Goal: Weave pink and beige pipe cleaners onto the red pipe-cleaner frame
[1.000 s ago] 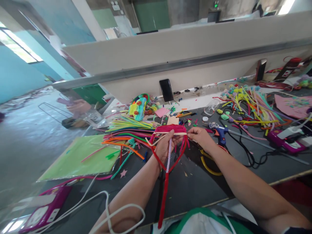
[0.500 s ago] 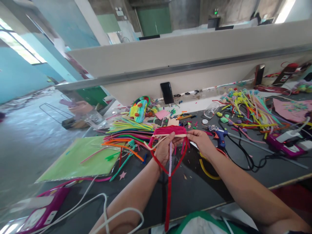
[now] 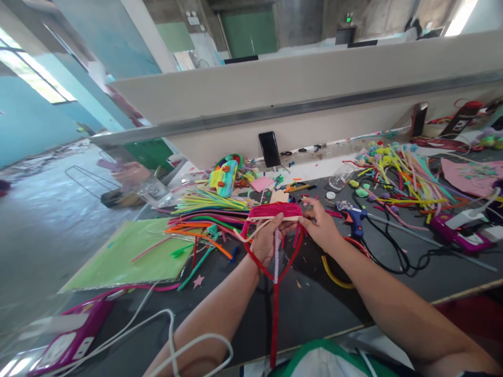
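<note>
- Our pipe cleaner frame sits above the middle of the table, and our left hand has its thumb pinching it against the fingers behind.
- Our right hand is at the frame's right end with index finger and thumb spread; can't tell if the thumb actually touches.
- So the cream strip could spring loose on the right, since only that left thumb clearly pins it.
- Its free tail pokes out left near the loose pipe cleaners, so it might snag if we swing over.
- The red stem dangles toward our near side; bump it and the whole frame probably twists.
- The glue gun lies just right, so a careless elbow could catch its cord.
</note>
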{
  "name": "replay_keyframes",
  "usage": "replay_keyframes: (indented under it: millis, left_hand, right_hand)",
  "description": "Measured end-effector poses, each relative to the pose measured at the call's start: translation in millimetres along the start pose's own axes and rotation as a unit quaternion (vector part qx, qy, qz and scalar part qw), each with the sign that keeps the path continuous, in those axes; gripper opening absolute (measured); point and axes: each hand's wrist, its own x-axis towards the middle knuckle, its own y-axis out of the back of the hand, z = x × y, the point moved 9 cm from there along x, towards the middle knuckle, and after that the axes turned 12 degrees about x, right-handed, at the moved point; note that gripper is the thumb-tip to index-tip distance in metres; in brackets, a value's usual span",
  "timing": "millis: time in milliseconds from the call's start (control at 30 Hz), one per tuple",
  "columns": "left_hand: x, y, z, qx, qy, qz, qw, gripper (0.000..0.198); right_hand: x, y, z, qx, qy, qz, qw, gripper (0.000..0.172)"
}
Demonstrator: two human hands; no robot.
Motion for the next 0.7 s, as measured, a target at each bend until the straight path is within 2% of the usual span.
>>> replay_keyframes:
  millis: [67,233,333,600,700]
  left_hand:
    - [0.5,0.4,-2.0,0.000,0.001,-0.003,1.000,0.030]
    - [0.9,-1.7,-2.2,-0.001,0.003,-0.015,1.000,0.030]
    - [1.5,-0.9,0.6,0.008,-0.004,-0.009,1.000,0.030]
    - [2.2,16.9,5.3,0.048,-0.047,0.068,0.995,0.021]
    - [3.2,14.1,0.7,0.042,-0.028,0.046,0.998,0.025]
  right_hand:
    - [-0.3,-1.9,-5.6,-0.010,0.027,-0.020,0.999,0.059]
    - [1.1,-3.0,-5.1,-0.026,0.047,-0.036,0.998,0.059]
    - [1.9,-2.9,-2.4,-0.002,0.050,-0.034,0.998,0.057]
    - [3.4,-2.3,2.9,0.060,0.049,-0.003,0.997,0.040]
    - [4.4,-1.7,6.9,0.080,0.030,0.004,0.996,0.037]
